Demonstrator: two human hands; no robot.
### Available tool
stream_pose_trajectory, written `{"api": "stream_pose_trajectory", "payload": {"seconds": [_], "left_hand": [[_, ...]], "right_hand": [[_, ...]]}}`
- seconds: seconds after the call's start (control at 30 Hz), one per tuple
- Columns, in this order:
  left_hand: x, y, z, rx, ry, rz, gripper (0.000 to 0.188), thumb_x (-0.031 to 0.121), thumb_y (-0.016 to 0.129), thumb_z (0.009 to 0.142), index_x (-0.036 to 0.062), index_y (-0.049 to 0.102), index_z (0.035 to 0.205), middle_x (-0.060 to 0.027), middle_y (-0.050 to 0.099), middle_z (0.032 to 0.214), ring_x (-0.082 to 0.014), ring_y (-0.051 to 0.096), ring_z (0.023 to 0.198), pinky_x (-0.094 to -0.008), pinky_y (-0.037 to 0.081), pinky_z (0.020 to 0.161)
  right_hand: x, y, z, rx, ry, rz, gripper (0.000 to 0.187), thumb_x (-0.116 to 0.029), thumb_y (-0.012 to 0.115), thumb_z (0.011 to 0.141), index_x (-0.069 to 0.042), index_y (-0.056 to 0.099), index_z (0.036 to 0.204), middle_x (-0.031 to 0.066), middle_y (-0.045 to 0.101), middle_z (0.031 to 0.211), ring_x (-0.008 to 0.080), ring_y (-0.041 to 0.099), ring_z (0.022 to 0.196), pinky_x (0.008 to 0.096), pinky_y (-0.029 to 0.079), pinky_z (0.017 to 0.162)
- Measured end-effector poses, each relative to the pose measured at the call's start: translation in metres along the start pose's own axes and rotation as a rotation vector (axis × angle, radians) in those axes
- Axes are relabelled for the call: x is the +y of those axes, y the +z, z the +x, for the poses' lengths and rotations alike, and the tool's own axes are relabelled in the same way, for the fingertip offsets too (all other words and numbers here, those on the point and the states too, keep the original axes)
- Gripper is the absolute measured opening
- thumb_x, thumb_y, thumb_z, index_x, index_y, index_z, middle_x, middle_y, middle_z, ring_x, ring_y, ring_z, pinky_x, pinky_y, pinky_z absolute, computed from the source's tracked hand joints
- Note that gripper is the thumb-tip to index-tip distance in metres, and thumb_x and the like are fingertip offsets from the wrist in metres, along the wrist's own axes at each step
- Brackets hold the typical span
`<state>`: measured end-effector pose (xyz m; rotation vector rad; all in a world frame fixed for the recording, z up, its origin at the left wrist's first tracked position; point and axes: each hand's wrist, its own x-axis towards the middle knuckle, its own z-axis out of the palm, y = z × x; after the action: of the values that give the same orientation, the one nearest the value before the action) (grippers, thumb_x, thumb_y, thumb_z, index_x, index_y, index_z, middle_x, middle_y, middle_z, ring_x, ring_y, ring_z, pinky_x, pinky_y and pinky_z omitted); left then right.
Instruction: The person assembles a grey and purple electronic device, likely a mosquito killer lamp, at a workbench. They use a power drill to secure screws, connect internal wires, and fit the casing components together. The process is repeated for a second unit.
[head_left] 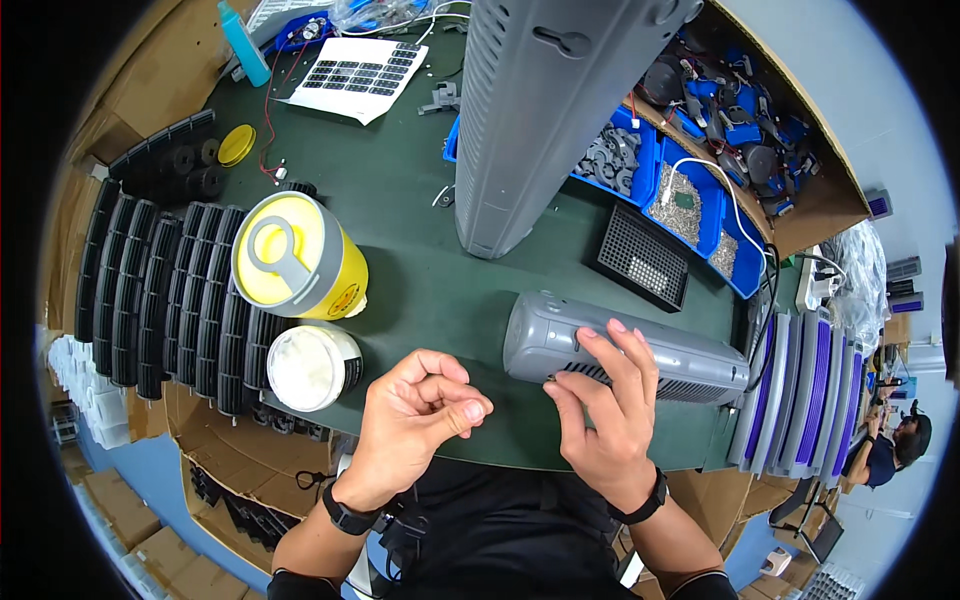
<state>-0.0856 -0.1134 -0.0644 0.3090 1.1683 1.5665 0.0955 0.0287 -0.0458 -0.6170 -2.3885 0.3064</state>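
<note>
On the green table a grey plastic housing with slotted vents lies on its side at the right. My right hand is at its near left part, fingers apart and fingertips over or against the casing; contact is hard to tell. To its left, my left hand is raised at the table's near edge, thumb and fingers pinched together. Whatever they may hold is too small to make out. Beyond that hand stand a white-topped jar and a yellow tub with a grey rim.
A tall grey housing stands upright at centre. Rows of black fan rollers line the left. Blue bins hold screws and grey parts beside a black grid tray. Purple-grey panels stack at right; a person is beyond.
</note>
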Motion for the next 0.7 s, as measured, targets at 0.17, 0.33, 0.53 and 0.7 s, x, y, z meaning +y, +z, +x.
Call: {"api": "stream_pose_trajectory", "payload": {"seconds": [0.17,0.33,0.53,0.7], "left_hand": [[0.002,-0.001,0.002,-0.005,0.019,-0.032,0.028,-0.002,0.079,0.095,0.0041,0.06,0.114,-0.0136,0.079,0.096,-0.0129,0.072,0.082,-0.0253,0.057,0.071],[0.016,0.01,0.008,0.019,0.06,0.023,0.028,-0.002,0.08,0.094,0.0044,0.06,0.113,-0.0137,0.079,0.096,-0.0138,0.072,0.082,-0.0266,0.057,0.072],[0.051,0.041,0.026,0.013,0.095,0.19,0.032,-0.001,0.083,0.091,0.0067,0.06,0.113,-0.011,0.079,0.094,-0.0127,0.071,0.079,-0.0269,0.056,0.073],[0.056,0.062,0.056,-0.121,-0.069,0.391,0.033,-0.002,0.084,0.09,0.0027,0.063,0.115,-0.0095,0.081,0.093,-0.0137,0.076,0.091,-0.0277,0.059,0.084]], "right_hand": [[0.011,-0.03,0.01,-0.131,0.07,-0.09,0.056,-0.017,0.091,0.074,-0.008,0.069,0.124,0.0157,0.06,0.146,0.0408,0.054,0.14,0.0633,0.032,0.121],[0.033,-0.046,0.017,-0.334,0.114,-0.103,0.086,-0.023,0.096,0.066,-0.009,0.058,0.143,0.014,0.059,0.141,0.0348,0.057,0.132,0.0644,0.027,0.122],[0.036,-0.069,0.001,-0.427,0.042,0.024,0.087,-0.021,0.097,0.06,-0.011,0.063,0.138,0.0104,0.064,0.13,0.0296,0.061,0.125,0.0641,0.03,0.121],[0.04,-0.077,-0.01,-0.424,0.0,0.09,0.085,-0.021,0.097,0.057,-0.012,0.066,0.136,0.009,0.065,0.13,0.0283,0.062,0.124,0.0628,0.032,0.123]]}}
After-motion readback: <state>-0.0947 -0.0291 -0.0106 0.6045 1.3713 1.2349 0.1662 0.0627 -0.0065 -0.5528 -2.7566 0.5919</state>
